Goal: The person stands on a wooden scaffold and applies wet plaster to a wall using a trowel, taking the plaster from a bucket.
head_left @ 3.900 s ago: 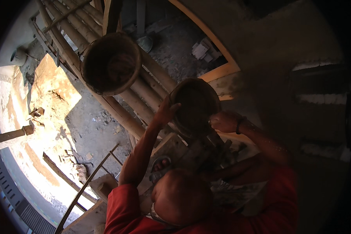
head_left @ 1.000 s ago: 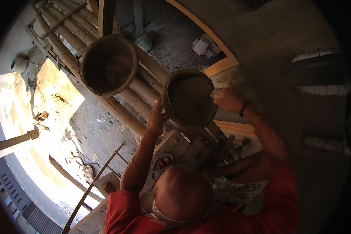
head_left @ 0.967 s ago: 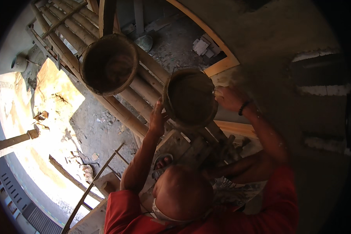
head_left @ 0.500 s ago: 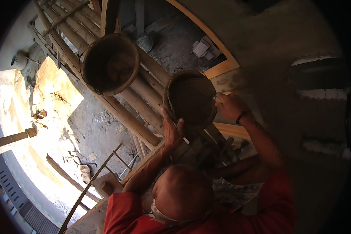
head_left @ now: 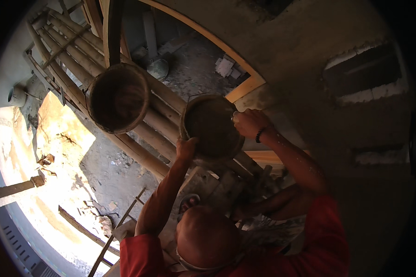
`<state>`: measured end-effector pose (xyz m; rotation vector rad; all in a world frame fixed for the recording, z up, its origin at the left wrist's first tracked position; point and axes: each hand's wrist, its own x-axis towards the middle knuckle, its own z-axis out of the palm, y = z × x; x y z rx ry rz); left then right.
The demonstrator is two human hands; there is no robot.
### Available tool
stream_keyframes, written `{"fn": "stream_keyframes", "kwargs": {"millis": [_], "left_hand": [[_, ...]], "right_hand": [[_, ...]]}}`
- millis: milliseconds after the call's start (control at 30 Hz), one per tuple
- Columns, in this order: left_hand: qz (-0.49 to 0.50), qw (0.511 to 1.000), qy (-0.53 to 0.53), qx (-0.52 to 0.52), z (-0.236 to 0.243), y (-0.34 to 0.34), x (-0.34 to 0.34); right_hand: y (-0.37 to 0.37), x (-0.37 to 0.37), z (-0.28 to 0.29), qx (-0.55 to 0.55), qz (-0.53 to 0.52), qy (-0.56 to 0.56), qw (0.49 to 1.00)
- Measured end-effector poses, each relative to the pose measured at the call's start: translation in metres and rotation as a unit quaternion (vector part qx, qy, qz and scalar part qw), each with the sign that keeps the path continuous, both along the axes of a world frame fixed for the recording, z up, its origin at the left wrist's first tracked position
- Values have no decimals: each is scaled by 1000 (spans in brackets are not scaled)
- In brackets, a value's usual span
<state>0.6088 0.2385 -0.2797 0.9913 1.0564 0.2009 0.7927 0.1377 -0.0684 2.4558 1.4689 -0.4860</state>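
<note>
A round, dark, mud-coated bucket (head_left: 212,127) sits in front of me at the edge of the bamboo poles, with dim contents that look like mortar. My left hand (head_left: 187,148) is closed over its near left rim, thumb on top. At the opposite rim my right hand (head_left: 249,123), with a dark bracelet on the wrist, is closed in a fist. A small pale bit shows at its fingers, but the thing held is too dark to name. A second dirty bucket (head_left: 119,98) stands on the poles to the left, its inside mostly bare.
Bamboo poles (head_left: 148,134) form a scaffold platform running to the far left. Beyond lies an orange wooden frame (head_left: 247,87) and a pile of pale blocks (head_left: 229,67). A rough wall with recesses (head_left: 367,74) rises at right. Sunlit rubble ground (head_left: 106,161) lies below left.
My left hand has gone from lying open against the bucket's side to gripping its rim. My right hand stays at the right rim. The whole view has shifted somewhat.
</note>
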Motion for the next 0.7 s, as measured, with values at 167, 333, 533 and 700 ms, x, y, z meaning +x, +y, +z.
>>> {"fn": "stream_keyframes", "kwargs": {"millis": [167,333,533,700], "left_hand": [[-7,1000,4,-18,14,-1,4],[31,999,8,-9,15,-3,5],[31,998,-29,-43,16,3,3],[8,999,33,-24,21,2,6]], "right_hand": [[6,-15,-77,-74,89,41,992],[13,-30,-55,-157,176,69,969],[-2,1,-33,-152,137,195,959],[-19,17,16,6,88,66,994]]}}
